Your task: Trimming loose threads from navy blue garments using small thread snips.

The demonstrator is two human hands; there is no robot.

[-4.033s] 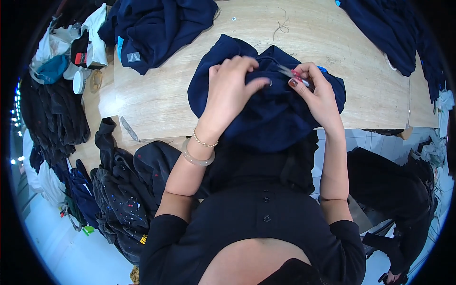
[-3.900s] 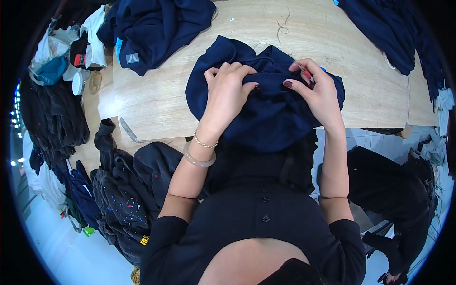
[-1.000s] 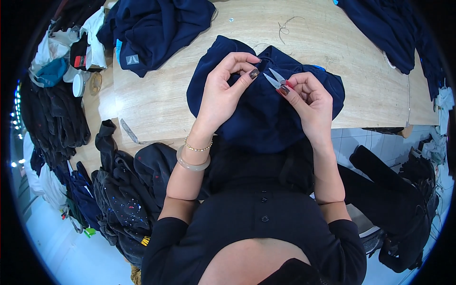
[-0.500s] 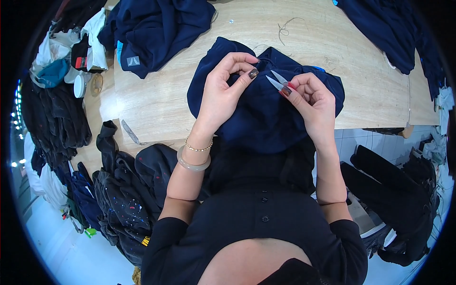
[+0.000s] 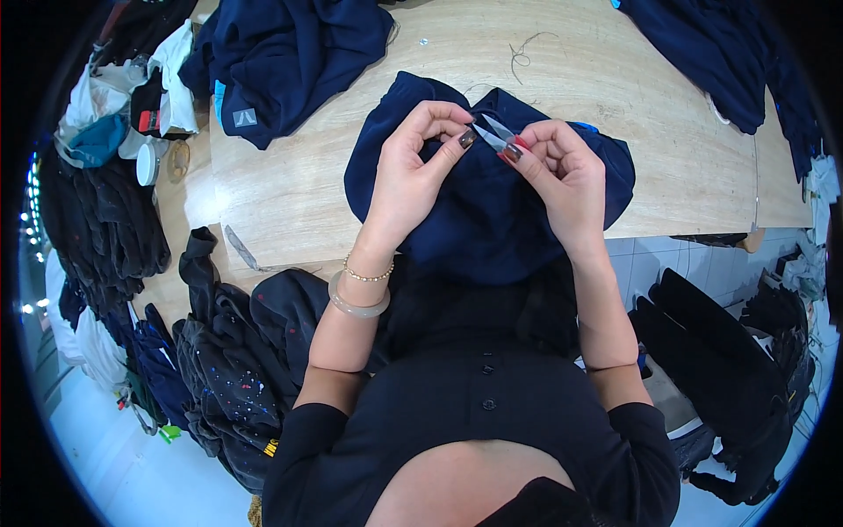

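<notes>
The right hand grips small scissors, blades parted, apparently so the tips reach close to the left hand. Whether its curled fingers pinch the navy garment, I cannot tell.

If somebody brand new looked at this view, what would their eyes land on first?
Probably the bright, spread blades of the small red-handled snips, held in the right hand close to the left hand, over the bunched navy garment at the near edge of the pale table. Next, perhaps the pale bangle near the left wrist, then the dark, colour-speckled garment at lower left.
</notes>
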